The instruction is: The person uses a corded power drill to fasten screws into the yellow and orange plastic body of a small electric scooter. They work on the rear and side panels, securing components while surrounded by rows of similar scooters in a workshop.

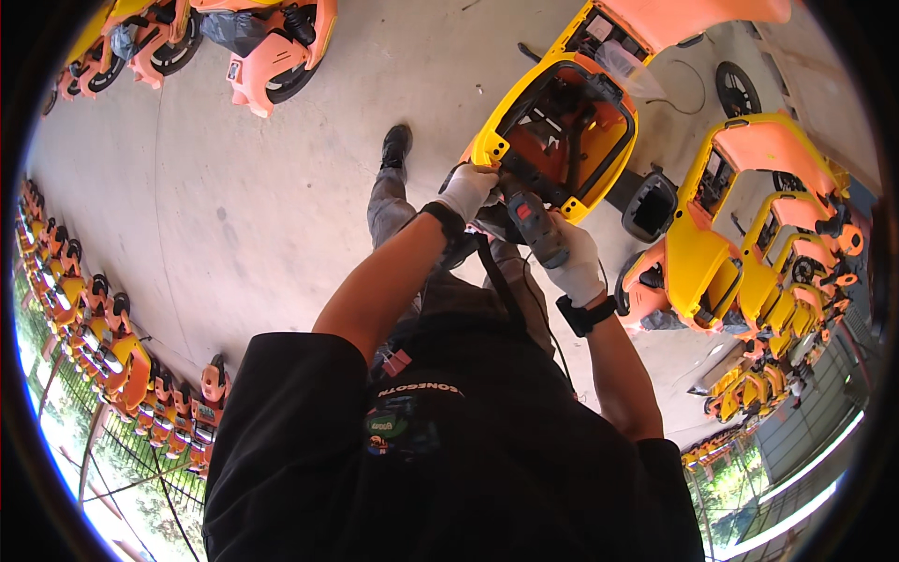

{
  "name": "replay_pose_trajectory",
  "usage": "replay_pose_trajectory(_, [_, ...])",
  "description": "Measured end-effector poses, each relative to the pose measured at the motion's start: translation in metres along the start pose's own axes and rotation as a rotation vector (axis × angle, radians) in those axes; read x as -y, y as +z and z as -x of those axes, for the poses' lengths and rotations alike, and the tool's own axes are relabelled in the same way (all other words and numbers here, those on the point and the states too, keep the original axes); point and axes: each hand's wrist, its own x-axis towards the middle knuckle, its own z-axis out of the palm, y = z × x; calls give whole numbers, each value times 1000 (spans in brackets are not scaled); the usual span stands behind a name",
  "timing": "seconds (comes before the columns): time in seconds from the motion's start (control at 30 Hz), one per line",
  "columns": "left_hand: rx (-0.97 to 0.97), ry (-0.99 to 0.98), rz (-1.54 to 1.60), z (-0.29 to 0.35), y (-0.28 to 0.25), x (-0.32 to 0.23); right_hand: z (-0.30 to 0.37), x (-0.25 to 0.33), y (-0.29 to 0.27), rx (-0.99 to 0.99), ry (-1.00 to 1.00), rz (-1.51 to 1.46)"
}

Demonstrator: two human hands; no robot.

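Observation:
In front of me stands a partly stripped scooter with a yellow and orange body (628, 145). Its open seat bay (588, 155) shows dark parts and cables inside. My right hand (579, 262), in a white glove, grips a dark cordless power driver (536, 230) with a red patch. The driver's nose points at the bay's near edge, by a black bracket (536, 180). My left hand (467, 191), also gloved, is closed at the near left corner of the body, beside the driver's nose. Whatever its fingers pinch is hidden.
More yellow and orange scooters (716, 272) stand close on the right, with a black open box-shaped part (650, 208) between. Other scooters line the far left (281, 56) and left side. A loose wheel (737, 90) and a thin cable (688, 86) lie beyond the scooter.

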Motion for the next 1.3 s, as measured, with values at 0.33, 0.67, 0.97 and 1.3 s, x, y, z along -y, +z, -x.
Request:
replay_pose_trajectory(0.33, [-31, -35, 63, -36, -8, 19, -23, -18, 0, 71, 29, -172])
replay_pose_trajectory(0.67, [-83, -27, -29, -43, -4, 20, -36, -23, -2, 101, 52, -225])
replay_pose_trajectory(0.97, [76, 6, -226, -14, -25, -1, -41, 29, -3, 162, 26, 267])
replay_pose_trajectory(1.3, [-27, 56, -55, -10, -143, 14, -52, 83, 14, 289, 132, 639])
